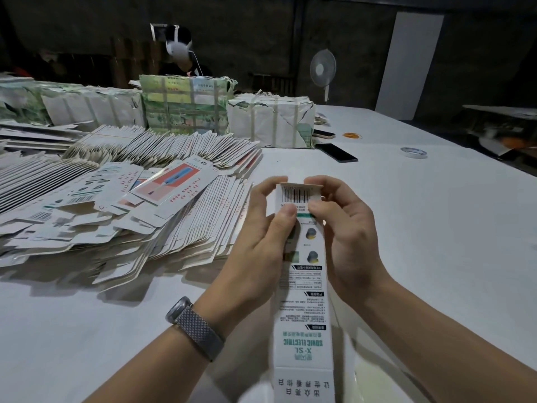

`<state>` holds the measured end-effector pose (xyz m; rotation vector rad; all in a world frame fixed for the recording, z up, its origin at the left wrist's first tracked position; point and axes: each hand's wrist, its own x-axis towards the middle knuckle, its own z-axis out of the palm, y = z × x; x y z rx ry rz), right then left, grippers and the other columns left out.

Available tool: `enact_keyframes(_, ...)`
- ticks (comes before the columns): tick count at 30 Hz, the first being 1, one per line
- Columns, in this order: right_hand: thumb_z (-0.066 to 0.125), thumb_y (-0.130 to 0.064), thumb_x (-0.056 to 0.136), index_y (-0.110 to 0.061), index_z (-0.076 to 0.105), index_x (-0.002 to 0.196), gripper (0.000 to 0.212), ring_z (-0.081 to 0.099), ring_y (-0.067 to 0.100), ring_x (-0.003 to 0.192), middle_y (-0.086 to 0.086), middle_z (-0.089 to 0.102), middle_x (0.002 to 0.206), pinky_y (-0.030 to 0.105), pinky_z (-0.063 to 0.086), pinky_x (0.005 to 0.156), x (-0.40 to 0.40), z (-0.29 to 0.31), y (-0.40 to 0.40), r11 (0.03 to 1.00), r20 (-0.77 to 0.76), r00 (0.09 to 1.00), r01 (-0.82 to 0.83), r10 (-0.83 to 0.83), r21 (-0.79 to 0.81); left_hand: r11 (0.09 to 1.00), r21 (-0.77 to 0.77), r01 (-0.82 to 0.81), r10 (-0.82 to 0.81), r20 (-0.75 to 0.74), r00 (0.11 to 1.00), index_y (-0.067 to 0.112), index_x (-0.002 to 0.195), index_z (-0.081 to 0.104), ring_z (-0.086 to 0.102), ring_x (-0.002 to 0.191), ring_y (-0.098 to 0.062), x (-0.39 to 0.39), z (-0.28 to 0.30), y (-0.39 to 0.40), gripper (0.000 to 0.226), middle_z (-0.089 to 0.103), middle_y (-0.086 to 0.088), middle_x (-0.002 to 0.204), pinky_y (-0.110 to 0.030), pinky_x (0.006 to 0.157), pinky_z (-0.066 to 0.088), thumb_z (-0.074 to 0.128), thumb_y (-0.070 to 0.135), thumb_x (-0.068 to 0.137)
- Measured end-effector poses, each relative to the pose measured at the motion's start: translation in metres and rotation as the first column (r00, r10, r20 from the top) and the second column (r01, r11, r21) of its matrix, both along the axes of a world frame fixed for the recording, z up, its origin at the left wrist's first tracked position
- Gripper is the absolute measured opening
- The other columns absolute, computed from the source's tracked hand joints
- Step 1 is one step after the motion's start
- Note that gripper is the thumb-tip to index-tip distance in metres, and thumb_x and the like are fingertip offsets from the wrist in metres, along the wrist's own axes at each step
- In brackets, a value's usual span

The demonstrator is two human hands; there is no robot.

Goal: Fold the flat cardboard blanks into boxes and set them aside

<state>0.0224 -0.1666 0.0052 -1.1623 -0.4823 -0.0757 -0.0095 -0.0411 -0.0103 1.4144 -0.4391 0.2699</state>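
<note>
A long, narrow white box (303, 301) with green and black print stands lengthwise between my hands over the white table (436, 228). My left hand (258, 228) grips its far end from the left, thumb pressed on the printed face just below the barcode. My right hand (345, 228) grips the same end from the right, fingers curled over the end flap. A big heap of flat cardboard blanks (122, 205) lies on the table to the left.
Wrapped bundles (273, 123) stand at the back of the table. Two phones (336, 152), a tape roll (413, 152) and a small orange item (352, 135) lie further right. A person sits behind the bundles. A fan (323, 68) stands at the back.
</note>
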Motion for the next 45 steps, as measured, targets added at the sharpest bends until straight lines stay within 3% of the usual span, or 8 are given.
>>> enact_keyframes(3, 0.06, -0.021, 0.083, -0.022, 0.063, 0.083, 0.003, 0.064, 0.028, 0.07, 0.008, 0.063, 0.08, 0.036, 0.057, 0.062, 0.0, 0.002, -0.002, 1.0, 0.004, 1.0, 0.003, -0.003, -0.016, 0.999, 0.04, -0.013, 0.013, 0.008, 1.0, 0.048, 0.117, 0.046, 0.068, 0.069, -0.016, 0.0, -0.002, -0.002, 0.022, 0.069, -0.003, 0.079, -0.026, 0.063, 0.055, 0.046, 0.036, 0.098)
enact_keyframes(5, 0.062, -0.024, 0.084, -0.015, 0.058, 0.082, 0.009, 0.064, 0.025, 0.065, 0.008, 0.062, 0.076, 0.032, 0.056, 0.057, 0.002, 0.004, -0.003, 1.0, -0.033, 0.999, -0.008, 0.008, 0.006, 0.998, 0.052, -0.026, 0.026, 0.003, 1.0, 0.047, 0.119, 0.043, 0.066, 0.066, -0.017, 0.001, -0.004, -0.006, 0.026, 0.065, -0.002, 0.077, -0.031, 0.062, 0.055, 0.049, 0.037, 0.096)
enact_keyframes(9, 0.067, -0.015, 0.079, -0.016, 0.064, 0.08, 0.004, 0.065, 0.025, 0.065, 0.011, 0.064, 0.079, 0.034, 0.057, 0.058, 0.004, 0.005, -0.004, 1.0, -0.073, 0.997, -0.018, 0.019, 0.01, 0.996, 0.062, -0.061, 0.06, 0.01, 0.998, 0.047, 0.123, 0.04, 0.061, 0.062, -0.012, -0.001, -0.004, -0.008, 0.034, 0.059, 0.005, 0.071, -0.033, 0.06, 0.052, 0.052, 0.037, 0.094)
enact_keyframes(21, 0.065, -0.014, 0.078, -0.02, 0.074, 0.075, 0.012, 0.066, 0.021, 0.063, 0.007, 0.069, 0.076, 0.033, 0.056, 0.058, 0.003, 0.009, -0.006, 0.991, -0.014, 0.996, 0.088, -0.09, -0.105, 0.99, 0.118, -0.082, 0.08, 0.016, 0.997, 0.046, 0.129, 0.039, 0.065, 0.069, -0.026, -0.004, -0.002, -0.008, 0.036, 0.061, -0.018, 0.083, -0.047, 0.066, 0.059, 0.048, 0.037, 0.096)
enact_keyframes(24, 0.064, -0.017, 0.082, -0.022, 0.074, 0.077, 0.012, 0.067, 0.02, 0.064, 0.006, 0.069, 0.077, 0.032, 0.056, 0.058, 0.002, 0.009, -0.006, 0.992, 0.003, 0.998, 0.069, -0.069, -0.108, 0.988, 0.129, -0.083, 0.079, 0.035, 0.996, 0.051, 0.129, 0.038, 0.065, 0.067, -0.021, -0.003, -0.003, -0.007, 0.036, 0.063, -0.006, 0.079, -0.041, 0.065, 0.057, 0.046, 0.037, 0.097)
enact_keyframes(34, 0.065, -0.016, 0.081, -0.019, 0.075, 0.075, 0.012, 0.066, 0.02, 0.063, 0.006, 0.069, 0.075, 0.03, 0.055, 0.057, 0.007, 0.011, -0.011, 0.991, -0.014, 0.999, 0.034, -0.036, -0.13, 0.985, 0.159, -0.06, 0.053, 0.048, 0.997, 0.051, 0.131, 0.036, 0.064, 0.064, -0.016, -0.003, -0.005, -0.008, 0.036, 0.064, 0.003, 0.07, -0.043, 0.064, 0.057, 0.043, 0.038, 0.098)
enact_keyframes(39, 0.065, -0.016, 0.08, -0.021, 0.076, 0.074, 0.013, 0.065, 0.02, 0.064, 0.006, 0.07, 0.075, 0.031, 0.056, 0.059, 0.006, 0.01, -0.01, 0.989, -0.011, 0.998, 0.056, -0.058, -0.137, 0.98, 0.175, -0.091, 0.082, 0.056, 0.995, 0.05, 0.131, 0.036, 0.063, 0.062, -0.017, -0.001, -0.007, -0.007, 0.036, 0.062, 0.004, 0.068, -0.053, 0.064, 0.056, 0.044, 0.039, 0.097)
enact_keyframes(45, 0.067, -0.016, 0.077, -0.02, 0.075, 0.071, 0.011, 0.066, 0.017, 0.063, 0.003, 0.071, 0.072, 0.029, 0.056, 0.058, 0.004, 0.011, -0.008, 0.981, 0.014, 0.992, 0.123, -0.122, -0.152, 0.974, 0.187, -0.125, 0.112, 0.078, 0.991, 0.048, 0.132, 0.035, 0.049, 0.053, -0.008, 0.002, -0.011, -0.007, 0.037, 0.051, 0.012, 0.059, -0.037, 0.055, 0.043, 0.043, 0.04, 0.097)
